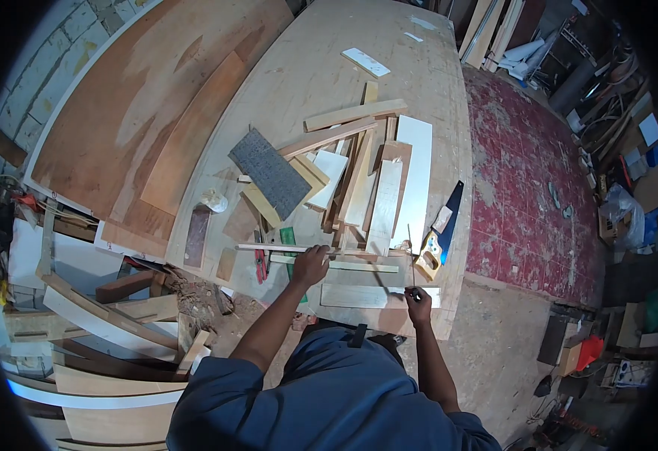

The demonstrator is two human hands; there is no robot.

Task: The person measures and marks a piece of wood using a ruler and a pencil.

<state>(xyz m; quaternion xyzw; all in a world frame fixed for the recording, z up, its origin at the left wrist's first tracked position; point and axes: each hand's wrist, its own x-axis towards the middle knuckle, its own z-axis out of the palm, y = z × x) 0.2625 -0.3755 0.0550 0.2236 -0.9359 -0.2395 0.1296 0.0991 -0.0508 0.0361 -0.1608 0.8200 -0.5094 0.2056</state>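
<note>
My left hand (312,265) is closed on a thin wooden strip (269,246) that reaches out to the left over the worktable. My right hand (418,298) is closed around a thin dark rod-like tool (412,263) standing nearly upright, above the right end of a pale board (359,295). Between the hands lies another narrow strip (366,266). Just beyond my right hand, a handsaw (428,259) with a yellow handle rests on the table. Red-handled pliers or a clamp (261,259) and a green piece (289,240) lie near my left hand.
A pile of wood pieces (366,180) and a grey rough block (271,173) occupy the middle of the worktable (306,52). A small white container (214,200) stands left. Large brown panels (141,98) lean along the left; red floor (524,188) is at right.
</note>
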